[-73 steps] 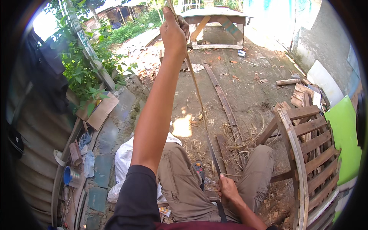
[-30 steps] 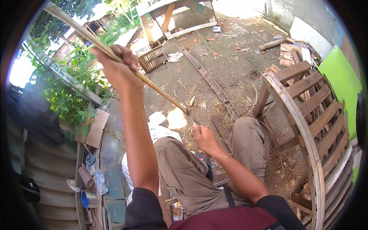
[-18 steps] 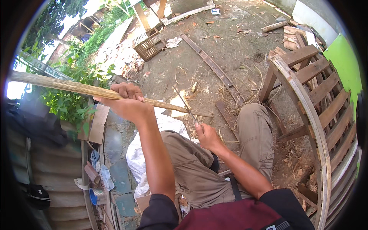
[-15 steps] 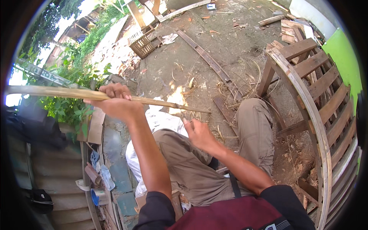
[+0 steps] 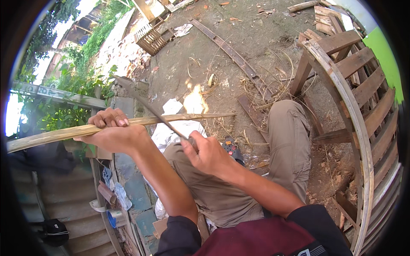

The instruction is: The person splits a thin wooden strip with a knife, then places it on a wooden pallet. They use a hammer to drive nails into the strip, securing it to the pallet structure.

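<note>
My left hand point(image 5: 115, 135) is closed around a long pale wooden pole point(image 5: 51, 135), which looks like split bamboo. One end runs off to the left rim, and the thinner end tapers out over the ground to the right. Closed in my right hand point(image 5: 209, 155) is a knife with a long dark blade point(image 5: 147, 104), its handle hidden by the fingers. The blade slants up and left, crossing the pole just right of my left hand; whether it touches the wood I cannot tell. White sheeting point(image 5: 171, 133) lies below the pole, beside my bent knee.
A slatted wooden frame point(image 5: 354, 115) stands close on the right. A long rusty metal bar point(image 5: 232, 55) and loose strips point(image 5: 273, 87) lie on the dirt ahead. Farther left sits a slatted crate point(image 5: 150, 39). Corrugated sheeting point(image 5: 72, 205) and a blue cup point(image 5: 116, 217) are at lower left.
The knife's blade has come into clear sight, swung up and left across the pole. My left hand and the pole's left part have dropped lower. My right hand has shifted slightly left and down.
</note>
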Tool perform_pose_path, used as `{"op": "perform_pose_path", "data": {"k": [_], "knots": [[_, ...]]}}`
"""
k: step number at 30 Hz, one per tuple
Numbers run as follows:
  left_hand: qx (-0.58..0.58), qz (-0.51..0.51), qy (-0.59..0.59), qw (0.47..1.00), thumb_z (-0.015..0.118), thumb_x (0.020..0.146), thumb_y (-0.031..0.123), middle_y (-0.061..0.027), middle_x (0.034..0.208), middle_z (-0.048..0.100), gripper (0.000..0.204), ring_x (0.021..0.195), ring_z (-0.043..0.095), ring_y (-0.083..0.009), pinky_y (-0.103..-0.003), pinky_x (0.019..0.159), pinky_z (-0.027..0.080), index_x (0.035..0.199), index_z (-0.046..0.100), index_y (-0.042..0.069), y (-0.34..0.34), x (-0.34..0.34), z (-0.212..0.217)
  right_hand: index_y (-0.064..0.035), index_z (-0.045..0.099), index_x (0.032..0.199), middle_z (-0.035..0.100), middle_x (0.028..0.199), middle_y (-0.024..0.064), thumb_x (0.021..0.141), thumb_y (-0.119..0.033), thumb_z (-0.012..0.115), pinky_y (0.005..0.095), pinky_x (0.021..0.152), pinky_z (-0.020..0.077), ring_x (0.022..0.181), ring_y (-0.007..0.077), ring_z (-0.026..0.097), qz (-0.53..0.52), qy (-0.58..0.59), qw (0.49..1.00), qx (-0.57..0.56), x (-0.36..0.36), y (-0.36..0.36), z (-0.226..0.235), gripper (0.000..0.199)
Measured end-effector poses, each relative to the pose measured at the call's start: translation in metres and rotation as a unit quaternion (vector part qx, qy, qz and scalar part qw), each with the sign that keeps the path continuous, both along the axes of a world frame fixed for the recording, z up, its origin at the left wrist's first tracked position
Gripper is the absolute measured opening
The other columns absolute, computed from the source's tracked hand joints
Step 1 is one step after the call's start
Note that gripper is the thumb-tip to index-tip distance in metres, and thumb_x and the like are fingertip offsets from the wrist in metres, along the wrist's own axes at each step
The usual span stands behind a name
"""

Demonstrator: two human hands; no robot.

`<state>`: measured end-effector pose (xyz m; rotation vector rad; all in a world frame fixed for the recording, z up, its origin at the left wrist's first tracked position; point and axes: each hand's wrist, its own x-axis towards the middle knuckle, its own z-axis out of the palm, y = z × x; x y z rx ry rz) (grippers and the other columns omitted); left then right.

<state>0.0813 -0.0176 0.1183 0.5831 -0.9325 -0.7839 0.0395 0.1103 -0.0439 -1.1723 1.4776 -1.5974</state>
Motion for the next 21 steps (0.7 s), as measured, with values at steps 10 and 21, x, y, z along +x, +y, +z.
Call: {"op": "perform_pose_path", "data": {"k": [10,21], "knots": [[-0.012,0.023,0.005,1.0,0.022,0.106,0.066,0.001,0.054,0.028,0.063,0.04,0.022,-0.0095,-0.023,0.036,0.021,0.07,0.034,0.015,0.01,0.0,-0.005,0.0069,0.059,0.089,0.058,0.059,0.0289,0.104,-0.041,0.051,0.0518,0.057,0.049,0.056,0.0477,0.063,0.0,0.031,0.998,0.046,-0.007,0.011,-0.016,0.051],[-0.018,0.046,-0.007,0.999,0.025,0.106,0.065,0.0019,0.052,0.026,0.062,0.04,0.023,-0.009,-0.023,0.036,0.023,0.07,0.032,0.015,0.02,0.009,-0.006,0.0046,0.056,0.094,0.06,0.058,0.0251,0.102,-0.04,0.055,0.0515,0.056,0.0521,0.059,0.0464,0.066,-0.007,0.077,0.992,0.103,-0.006,0.009,-0.061,0.045]]}}
